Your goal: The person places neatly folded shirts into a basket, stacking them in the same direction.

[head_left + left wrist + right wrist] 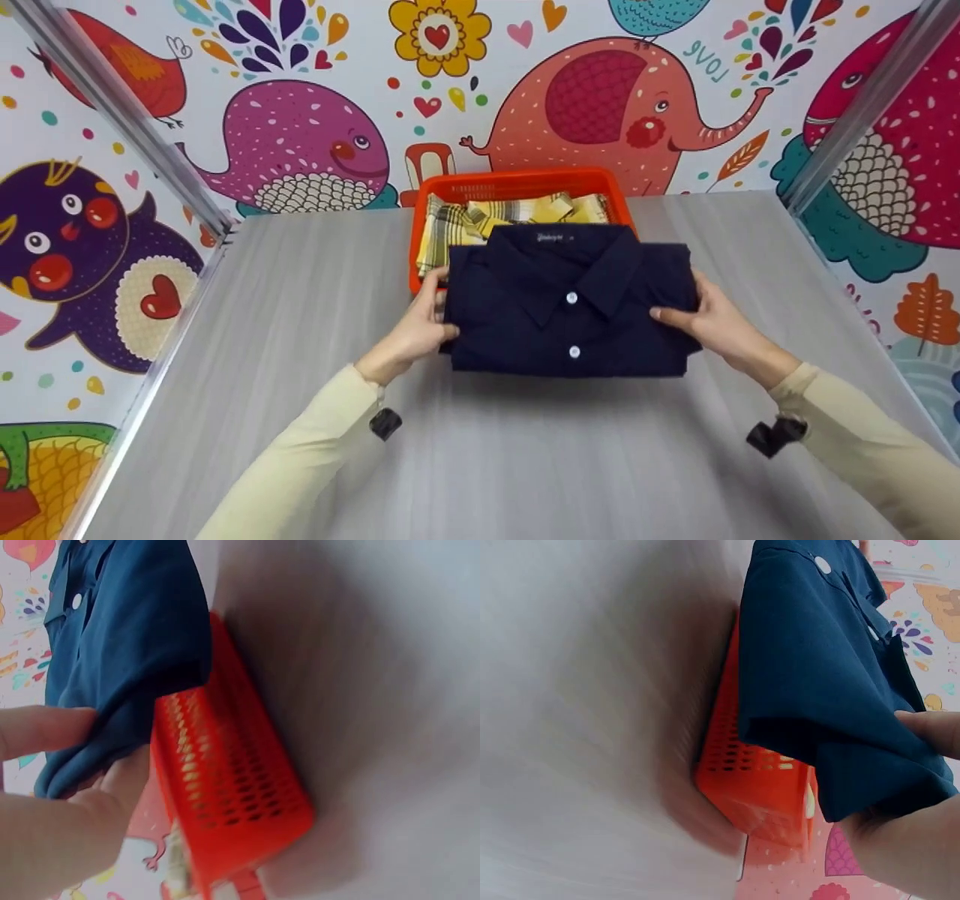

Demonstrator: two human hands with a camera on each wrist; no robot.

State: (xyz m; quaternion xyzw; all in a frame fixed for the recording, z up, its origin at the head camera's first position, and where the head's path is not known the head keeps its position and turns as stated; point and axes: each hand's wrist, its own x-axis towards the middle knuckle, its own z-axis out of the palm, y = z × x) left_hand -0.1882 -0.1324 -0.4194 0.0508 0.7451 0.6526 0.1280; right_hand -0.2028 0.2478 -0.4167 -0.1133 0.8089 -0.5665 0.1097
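Observation:
A folded navy shirt (pixel 525 330) with a collar and white buttons hangs above the table, just in front of the basket. My left hand (pixel 411 330) grips its left edge, thumb on top and fingers underneath. At the opposite edge my right hand (pixel 720 322) holds it the same way. Behind the shirt stands a red-orange plastic basket (pixel 525 180), partly covered by it. Yellow plaid cloth (pixel 450 225) lies inside the basket. Both wrist views show the shirt's folded side pinched between thumb and fingers, with the basket's perforated wall (pixel 240 787) beyond.
The grey wood-grain table (pixel 262 337) spreads around the basket. Printed cartoon panels wall in the back and both sides, with metal posts (pixel 142 127) at the corners. The basket stands close to the back panel.

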